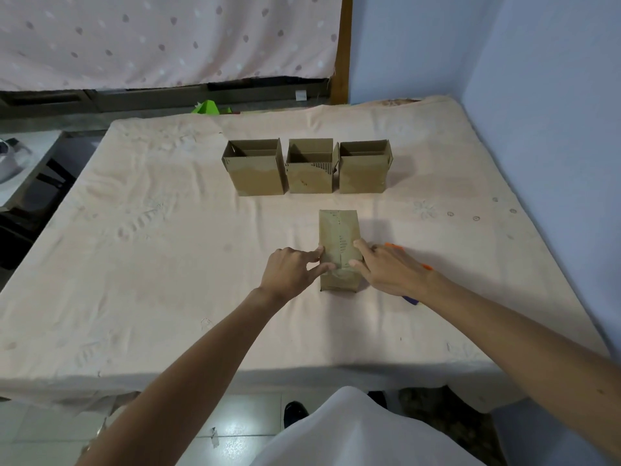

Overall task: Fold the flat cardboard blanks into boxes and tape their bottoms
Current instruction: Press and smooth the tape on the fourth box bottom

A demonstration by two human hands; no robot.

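Currently: one box (339, 237), bottom flaps up, on the cloth (168, 264) near three open boxes (309, 178). Left hand (289, 274) and right hand (391, 272): fingertips (353, 263) pressing its top from either side, nothing pinched. Recommended: keep flap edges meeting flush, press evenly, smooth any tape outward from the seam.

Cream-sheeted mattress (161, 237) fills the rm. Pale blue wall (554, 79) at R, pink dotted curtain (151, 38) top L, wood post (341, 62) btwn. Glossy floor tiles (235, 428) below.
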